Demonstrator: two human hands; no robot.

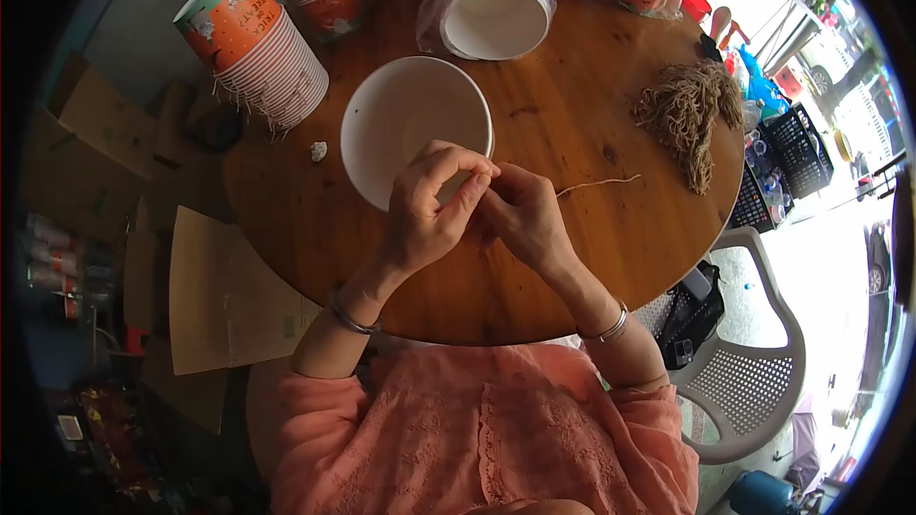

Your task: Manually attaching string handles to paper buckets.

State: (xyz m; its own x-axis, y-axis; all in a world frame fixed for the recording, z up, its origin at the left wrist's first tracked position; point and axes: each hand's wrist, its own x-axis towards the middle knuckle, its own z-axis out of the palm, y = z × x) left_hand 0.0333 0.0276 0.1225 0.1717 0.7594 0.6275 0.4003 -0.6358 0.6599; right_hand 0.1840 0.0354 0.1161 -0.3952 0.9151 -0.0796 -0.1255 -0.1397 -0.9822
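Note:
Over the near right rim of a white paper bucket (pixel 382 100), my two hands meet fingertip to fingertip. My left hand (pixel 431 202) is closed in a pinch, and what lies between its finger and thumb is too small to make out. Closed as well, my right hand (pixel 525 219) has a thin tan string (pixel 601 181) trailing from it to the right over the wooden table (pixel 611 257). The bucket's open mouth faces me, with a small dark hole in its left wall. My fingers hide the near right part of its rim.
A tangled bundle of tan strings (pixel 695 110) lies at the table's right edge. Nested orange-and-white buckets (pixel 277 67) with strings stand at the left. Plastic-wrapped white buckets (pixel 496 24) lie at the back. A small white lump (pixel 319 151) sits left of the bucket. A grey chair (pixel 754 372) stands at right.

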